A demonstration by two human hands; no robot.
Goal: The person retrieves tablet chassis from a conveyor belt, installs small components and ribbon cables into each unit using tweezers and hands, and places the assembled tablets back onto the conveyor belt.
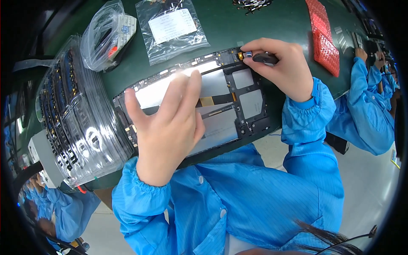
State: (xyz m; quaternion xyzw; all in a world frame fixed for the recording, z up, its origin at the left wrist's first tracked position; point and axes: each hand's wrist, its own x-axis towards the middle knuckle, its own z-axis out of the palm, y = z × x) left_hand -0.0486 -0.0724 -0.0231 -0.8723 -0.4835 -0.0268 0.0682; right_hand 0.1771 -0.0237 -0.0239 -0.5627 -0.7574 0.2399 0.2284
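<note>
An opened tablet (221, 123) lies in front of me, its silver battery plates, black frame and circuit board strip exposed. My left hand (168, 117) is over its left half with fingers spread and slightly blurred; I cannot tell which fingertips touch it. At the tablet's far right corner, my right hand (282, 66) pinches a small dark, rounded piece (265, 58) between thumb and forefinger. A small module with a gold-coloured connector (241, 55) sits at those fingertips, against the board's end. Whether the two pieces are joined cannot be made out.
Stacked clear plastic trays (91, 127) holding dark parts stand on the left. Behind are a coiled clear bag (102, 38), a labelled bag (172, 32) and a pile of small parts (251, 4). Red bubble wrap (323, 38) lies far right. Co-workers in blue sleeves (361, 102) sit alongside.
</note>
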